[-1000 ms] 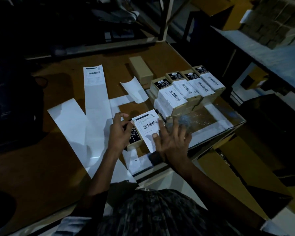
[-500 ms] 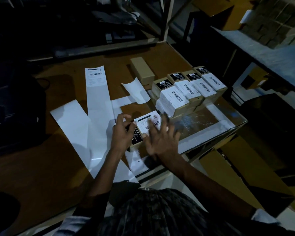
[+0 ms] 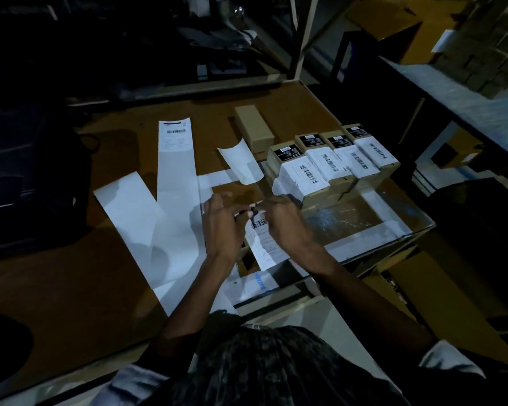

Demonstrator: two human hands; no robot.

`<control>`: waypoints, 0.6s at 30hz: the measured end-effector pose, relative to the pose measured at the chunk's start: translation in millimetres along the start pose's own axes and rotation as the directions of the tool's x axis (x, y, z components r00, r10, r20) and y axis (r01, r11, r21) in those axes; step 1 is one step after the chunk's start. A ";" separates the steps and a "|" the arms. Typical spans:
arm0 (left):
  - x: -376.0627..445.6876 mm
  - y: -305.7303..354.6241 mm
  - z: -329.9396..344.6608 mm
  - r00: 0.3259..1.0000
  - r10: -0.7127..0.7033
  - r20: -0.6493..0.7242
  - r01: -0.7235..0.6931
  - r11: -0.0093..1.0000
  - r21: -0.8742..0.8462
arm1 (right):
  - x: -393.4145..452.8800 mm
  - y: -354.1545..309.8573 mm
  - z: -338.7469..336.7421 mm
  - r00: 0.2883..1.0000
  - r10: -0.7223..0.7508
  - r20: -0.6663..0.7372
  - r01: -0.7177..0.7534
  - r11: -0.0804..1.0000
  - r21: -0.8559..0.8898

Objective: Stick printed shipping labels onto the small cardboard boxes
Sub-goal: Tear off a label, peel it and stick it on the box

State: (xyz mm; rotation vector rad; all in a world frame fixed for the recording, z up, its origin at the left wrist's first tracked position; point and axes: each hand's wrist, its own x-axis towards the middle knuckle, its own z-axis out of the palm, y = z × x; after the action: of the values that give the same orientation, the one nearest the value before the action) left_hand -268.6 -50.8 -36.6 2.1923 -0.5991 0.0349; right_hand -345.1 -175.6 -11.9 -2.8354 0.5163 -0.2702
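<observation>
Left hand [image 3: 222, 222]: fingers curled, steadying the small box [image 3: 244, 253] near the table's [image 3: 71, 288] front edge.
Right hand [image 3: 279, 218]: fingers bent onto the shipping label [image 3: 263, 244]; pinch unclear.
Technique: align label square, then smooth outward, avoiding creases.

- Table top [image 3: 71, 288]: brown board, matt, smooth.
- Backing strips [image 3: 176, 183]: white paper, slight sheen.
- Small boxes [image 3: 317, 197]: kraft cardboard, matt; white paper labels [image 3: 302, 174].
- Sheet [image 3: 349, 218] over table corner: clear, glossy, scuffed.
</observation>
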 end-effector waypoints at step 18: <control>0.6 -2.9 -2.1 0.993 -0.117 -0.028 0.120 0.951 0.284 | 30.7 10.9 -28.9 0.964 -0.069 0.257 0.117 0.978 -0.175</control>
State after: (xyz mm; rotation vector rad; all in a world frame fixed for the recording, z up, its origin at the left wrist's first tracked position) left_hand -266.4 -48.0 -37.2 2.5032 -0.4782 0.0741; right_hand -326.8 -202.7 16.9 -3.0210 0.3722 0.1268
